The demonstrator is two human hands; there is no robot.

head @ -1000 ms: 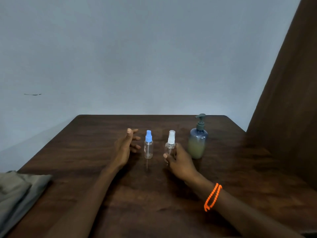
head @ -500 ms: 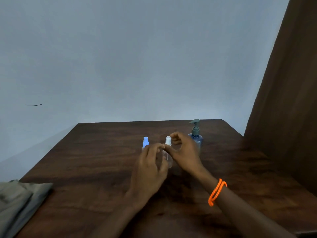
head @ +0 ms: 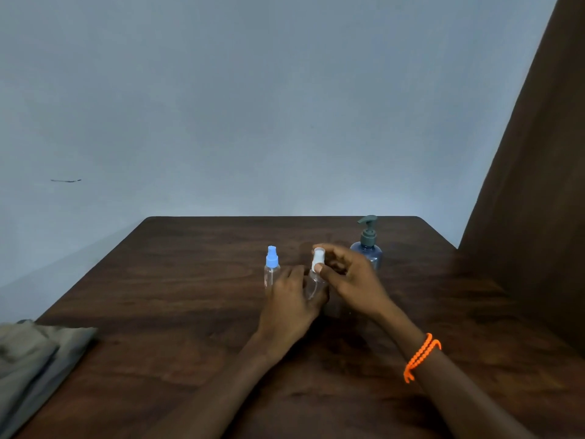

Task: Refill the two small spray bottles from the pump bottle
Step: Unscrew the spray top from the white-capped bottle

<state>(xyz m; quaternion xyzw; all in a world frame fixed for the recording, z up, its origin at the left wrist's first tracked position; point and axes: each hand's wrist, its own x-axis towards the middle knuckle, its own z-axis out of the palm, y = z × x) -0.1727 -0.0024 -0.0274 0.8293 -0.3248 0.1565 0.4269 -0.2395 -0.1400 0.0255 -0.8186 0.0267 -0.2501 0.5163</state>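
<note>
Clear plastic white-capped spray bottle (head: 316, 280), just right of the blue-capped spray bottle (head: 272, 271), has its body held in the left hand (head: 292, 307) grip while the right hand (head: 351, 280) pinches its cap, the rounded pump bottle (head: 367, 245) behind on the dark wood-grain surface (head: 164, 299).

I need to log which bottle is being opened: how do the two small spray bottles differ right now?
The blue-capped spray bottle stands free and untouched; the white-capped spray bottle is gripped round its body by the left hand, while the right hand pinches its white top. The caps differ in colour, blue against white. Both have clear bodies, look similar in size, and still carry their spray tops.
</note>
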